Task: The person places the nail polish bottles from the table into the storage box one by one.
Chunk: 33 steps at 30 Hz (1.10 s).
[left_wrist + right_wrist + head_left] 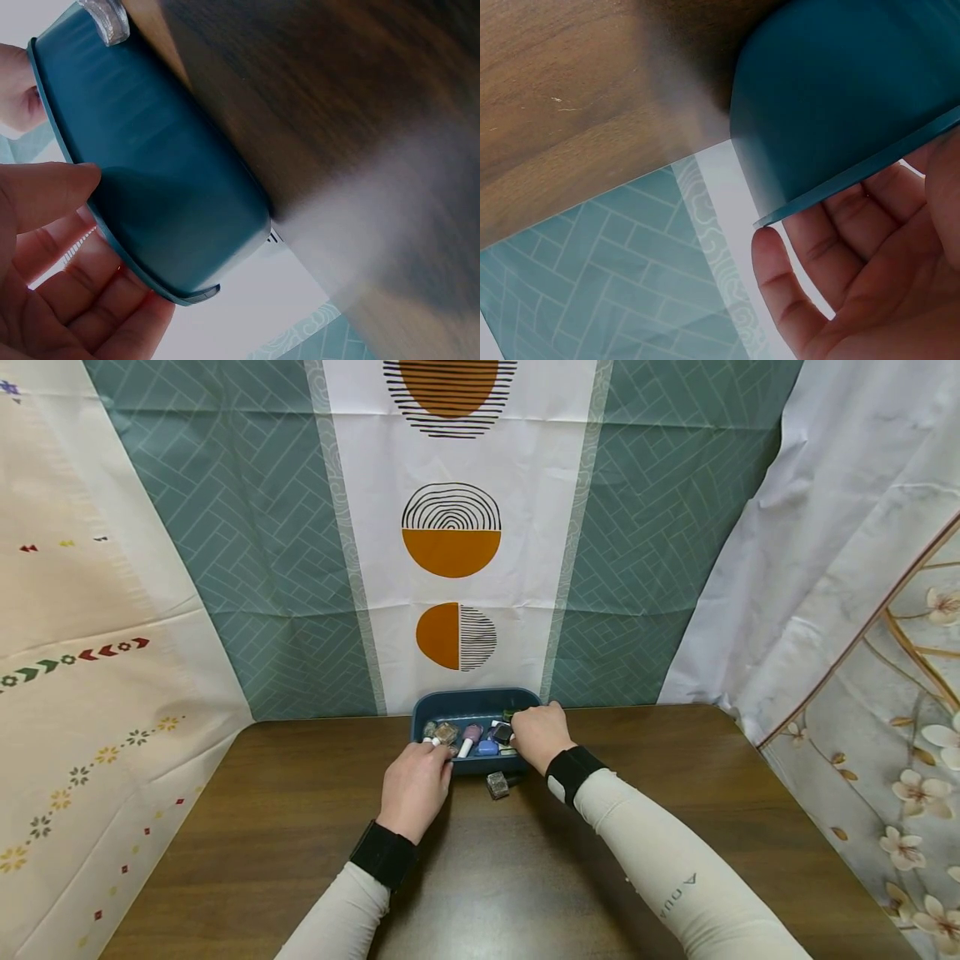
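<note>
A dark teal plastic bin [480,766] stands at the far edge of the table with several small nail polish bottles in it, among them one with a white cap [465,747] and a blue one [487,748]. My left hand [415,785] holds its front-left rim; in the left wrist view the thumb [56,187] lies on the outer wall and the fingers curl beyond the rim. Over the right rim reaches my right hand [542,733], next to a black-topped item [502,732]. The right wrist view shows its fingers curved beyond the rim, the fingertips partly hidden.
Just in front of the bin a small clear, faceted bottle [497,785] lies on the brown wooden table [300,827]. Patterned cloth [465,685] hangs directly behind the bin, with more fabric along both sides of the table.
</note>
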{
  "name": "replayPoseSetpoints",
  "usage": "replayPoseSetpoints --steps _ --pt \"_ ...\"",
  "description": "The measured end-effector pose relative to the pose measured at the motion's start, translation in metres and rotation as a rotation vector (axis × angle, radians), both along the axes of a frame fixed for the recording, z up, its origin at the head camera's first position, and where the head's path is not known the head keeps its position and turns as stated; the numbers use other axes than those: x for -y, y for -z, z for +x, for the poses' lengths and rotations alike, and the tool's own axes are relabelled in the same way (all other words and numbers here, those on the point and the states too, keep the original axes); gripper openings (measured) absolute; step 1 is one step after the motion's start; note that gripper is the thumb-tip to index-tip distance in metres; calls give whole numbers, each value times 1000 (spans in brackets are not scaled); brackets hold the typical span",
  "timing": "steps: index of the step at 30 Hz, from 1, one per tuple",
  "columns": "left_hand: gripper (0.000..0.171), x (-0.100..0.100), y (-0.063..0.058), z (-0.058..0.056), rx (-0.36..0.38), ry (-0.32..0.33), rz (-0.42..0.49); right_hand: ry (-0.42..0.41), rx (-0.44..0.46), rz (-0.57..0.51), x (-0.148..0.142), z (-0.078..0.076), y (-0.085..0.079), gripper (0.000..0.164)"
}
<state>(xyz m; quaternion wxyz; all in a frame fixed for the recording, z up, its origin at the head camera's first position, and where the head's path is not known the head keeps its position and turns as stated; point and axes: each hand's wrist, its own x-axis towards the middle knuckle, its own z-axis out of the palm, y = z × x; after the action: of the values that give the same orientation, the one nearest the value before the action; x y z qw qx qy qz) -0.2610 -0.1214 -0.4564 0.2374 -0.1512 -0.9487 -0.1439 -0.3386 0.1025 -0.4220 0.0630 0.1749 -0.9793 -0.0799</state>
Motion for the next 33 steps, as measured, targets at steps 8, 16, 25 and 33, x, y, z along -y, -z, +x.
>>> replayPoseSetpoints --steps 8,16,25,33 --pt "11 0 0 1 -2 2 -1 6 19 11 1 -3 0 23" --pt "12 0 -2 0 13 1 -1 6 16 15 1 -3 2 22" --pt "13 -1 -2 0 8 5 3 -43 -139 -82 -8 10 7 24" --pt "13 -1 -2 2 -9 9 5 -140 -261 -197 -19 22 15 24"
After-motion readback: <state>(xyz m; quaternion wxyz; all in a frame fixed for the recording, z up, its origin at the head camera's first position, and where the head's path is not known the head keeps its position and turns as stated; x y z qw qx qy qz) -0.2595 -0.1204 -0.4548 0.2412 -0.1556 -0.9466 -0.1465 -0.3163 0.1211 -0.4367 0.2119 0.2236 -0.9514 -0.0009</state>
